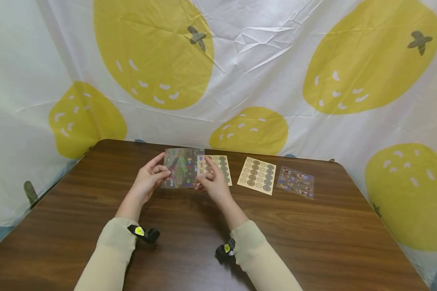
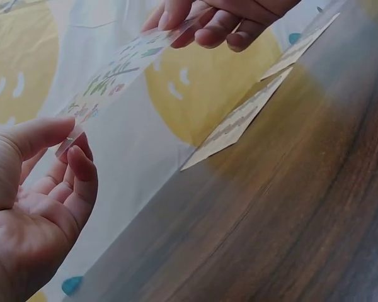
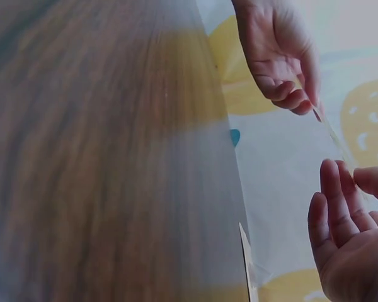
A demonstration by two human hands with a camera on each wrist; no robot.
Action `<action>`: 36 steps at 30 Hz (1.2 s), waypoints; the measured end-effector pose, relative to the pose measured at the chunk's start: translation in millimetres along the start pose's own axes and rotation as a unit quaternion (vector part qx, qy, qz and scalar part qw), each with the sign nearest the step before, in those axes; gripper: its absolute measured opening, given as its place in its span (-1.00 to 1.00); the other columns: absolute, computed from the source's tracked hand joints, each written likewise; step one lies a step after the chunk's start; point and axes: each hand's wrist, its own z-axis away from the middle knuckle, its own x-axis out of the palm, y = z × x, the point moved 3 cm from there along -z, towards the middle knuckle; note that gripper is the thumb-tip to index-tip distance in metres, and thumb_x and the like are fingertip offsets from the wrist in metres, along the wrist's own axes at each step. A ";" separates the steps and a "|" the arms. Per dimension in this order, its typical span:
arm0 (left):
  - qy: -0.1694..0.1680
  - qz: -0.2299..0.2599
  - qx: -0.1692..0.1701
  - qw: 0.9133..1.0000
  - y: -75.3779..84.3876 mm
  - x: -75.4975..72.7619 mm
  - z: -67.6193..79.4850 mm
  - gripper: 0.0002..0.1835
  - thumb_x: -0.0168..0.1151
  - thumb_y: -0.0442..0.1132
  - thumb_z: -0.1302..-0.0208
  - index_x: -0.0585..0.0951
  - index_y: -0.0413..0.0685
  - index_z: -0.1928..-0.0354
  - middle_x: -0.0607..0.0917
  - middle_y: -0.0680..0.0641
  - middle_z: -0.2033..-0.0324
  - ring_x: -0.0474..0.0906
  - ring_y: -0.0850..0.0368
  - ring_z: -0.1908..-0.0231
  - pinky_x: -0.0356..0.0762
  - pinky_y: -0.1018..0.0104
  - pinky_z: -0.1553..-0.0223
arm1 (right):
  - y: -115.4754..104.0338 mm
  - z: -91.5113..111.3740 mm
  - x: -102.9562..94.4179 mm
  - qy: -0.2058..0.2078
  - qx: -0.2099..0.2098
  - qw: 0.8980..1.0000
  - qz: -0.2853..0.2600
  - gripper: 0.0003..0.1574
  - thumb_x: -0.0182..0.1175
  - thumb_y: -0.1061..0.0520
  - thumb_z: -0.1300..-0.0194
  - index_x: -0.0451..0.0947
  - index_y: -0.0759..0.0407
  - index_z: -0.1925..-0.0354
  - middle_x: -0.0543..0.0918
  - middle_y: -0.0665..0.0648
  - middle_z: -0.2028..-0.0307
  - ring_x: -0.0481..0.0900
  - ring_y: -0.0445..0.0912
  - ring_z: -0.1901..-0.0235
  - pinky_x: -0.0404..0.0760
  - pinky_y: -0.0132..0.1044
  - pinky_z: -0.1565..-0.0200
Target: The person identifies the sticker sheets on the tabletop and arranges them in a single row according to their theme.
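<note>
A clear sticker sheet (image 1: 182, 167) printed with small colourful figures and a green plant is held up above the table between both hands. My left hand (image 1: 150, 180) pinches its left edge between thumb and fingers. On the opposite edge, my right hand (image 1: 215, 184) pinches the sheet the same way. In the left wrist view the sticker sheet (image 2: 116, 78) slants upward from the left thumb to the right hand's fingers. From the right wrist the sheet (image 3: 334, 137) shows nearly edge-on. Partly behind the right hand lies a cream sheet of round stickers (image 1: 223, 167).
A second cream sheet with rows of round stickers (image 1: 256, 176) lies to the right on the brown wooden table (image 1: 313, 242). Beside it is another clear sticker sheet (image 1: 295, 182) with purple and orange figures. A fruit-print cloth (image 1: 240, 81) hangs behind the table's far edge.
</note>
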 end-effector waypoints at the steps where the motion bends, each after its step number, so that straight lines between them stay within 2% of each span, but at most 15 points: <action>1: -0.001 -0.006 0.000 1.000 1.0 -0.2 0.3 -0.22 0.26 -0.39 -0.08 0.18 0.10 -0.33 0.57 -0.04 0.39 0.54 0.21 0.46 0.44 0.52 0.56 | -1.8 1.2 -0.3 0.000 0.000 1.000 0.003 -0.11 0.06 0.44 -0.17 -0.06 0.14 -0.37 0.54 0.52 0.35 0.58 0.19 0.51 0.47 0.20 0.26; 8: -0.009 -0.016 0.002 1.000 1.5 -5.6 1.6 -0.24 0.27 -0.38 -0.08 0.21 0.17 -0.32 0.55 -0.01 0.40 0.52 0.25 0.47 0.43 0.53 0.57 | -8.8 7.0 -2.0 -0.004 0.005 0.999 0.036 -0.14 0.05 0.42 -0.18 -0.02 0.08 -0.37 0.60 0.42 0.38 0.60 0.06 0.57 0.49 0.19 0.30; 12: -0.014 -0.019 0.009 1.000 2.3 -7.4 2.5 -0.25 0.27 -0.37 -0.08 0.22 0.17 -0.32 0.56 -0.03 0.39 0.52 0.24 0.45 0.44 0.51 0.55 | -13.8 11.4 -1.4 -0.012 -0.013 0.998 0.055 -0.12 0.08 0.42 -0.16 -0.01 0.09 -0.36 0.60 0.41 0.39 0.57 0.17 0.55 0.58 -0.01 0.44; 16: -0.024 -0.027 0.011 0.999 9.0 -3.7 7.7 -0.26 0.23 -0.40 -0.11 0.18 0.10 -0.33 0.56 -0.05 0.41 0.52 0.23 0.47 0.46 0.49 0.53 | -19.1 16.2 -1.3 -0.016 -0.031 0.996 0.078 -0.10 0.10 0.43 -0.13 -0.02 0.13 -0.36 0.59 0.43 0.41 0.51 0.33 0.53 0.53 -0.24 0.59; 20: -0.032 -0.039 0.008 0.999 15.4 0.0 14.2 -0.25 0.21 -0.40 -0.14 0.14 0.06 -0.35 0.56 -0.02 0.43 0.51 0.23 0.49 0.46 0.49 0.52 | -22.4 19.5 -1.2 -0.014 -0.025 0.995 0.095 -0.07 0.14 0.42 -0.11 -0.02 0.10 -0.36 0.60 0.40 0.43 0.46 0.40 0.51 0.49 -0.25 0.63; 23: -0.040 -0.054 0.009 0.998 18.1 0.6 18.3 -0.25 0.20 -0.39 -0.14 0.13 0.05 -0.35 0.56 -0.01 0.45 0.49 0.22 0.51 0.45 0.48 0.53 | -23.3 21.6 -1.1 -0.013 -0.017 0.995 0.101 -0.03 0.18 0.41 -0.09 -0.03 0.10 -0.37 0.60 0.39 0.44 0.49 0.34 0.55 0.49 -0.25 0.64; 27: -0.053 -0.070 0.018 0.996 19.5 -0.6 22.8 -0.26 0.20 -0.38 -0.15 0.13 0.02 -0.35 0.56 -0.01 0.47 0.47 0.20 0.52 0.45 0.45 0.53 | -23.5 24.9 0.8 -0.019 -0.011 0.994 0.108 0.02 0.22 0.43 -0.04 -0.02 0.07 -0.37 0.61 0.36 0.45 0.54 0.12 0.63 0.53 -0.15 0.59; 29: -0.058 -0.076 0.021 0.995 17.2 -3.4 23.7 -0.27 0.20 -0.36 -0.16 0.14 0.04 -0.35 0.56 -0.02 0.47 0.48 0.17 0.52 0.45 0.42 0.53 | -24.9 27.5 2.6 -0.024 -0.011 0.992 0.121 0.02 0.24 0.42 -0.03 0.00 0.05 -0.36 0.61 0.33 0.46 0.54 0.08 0.64 0.54 -0.14 0.59; 33: -0.068 -0.093 0.032 0.993 9.2 -11.9 24.2 -0.29 0.20 -0.32 -0.16 0.16 0.08 -0.34 0.55 -0.01 0.48 0.48 0.17 0.54 0.44 0.41 0.54 | -27.3 32.9 7.0 -0.032 -0.010 0.989 0.145 0.01 0.26 0.41 -0.01 0.03 0.07 -0.35 0.62 0.30 0.48 0.55 0.17 0.62 0.51 -0.26 0.63; 36: -0.069 -0.110 0.036 0.991 5.0 -16.9 26.5 -0.30 0.21 -0.28 -0.16 0.18 0.11 -0.33 0.55 -0.01 0.48 0.44 0.20 0.57 0.41 0.41 0.56 | -28.6 36.7 10.2 -0.039 0.002 0.988 0.148 0.01 0.27 0.41 0.01 0.05 0.11 -0.34 0.62 0.30 0.47 0.55 0.17 0.62 0.49 -0.32 0.65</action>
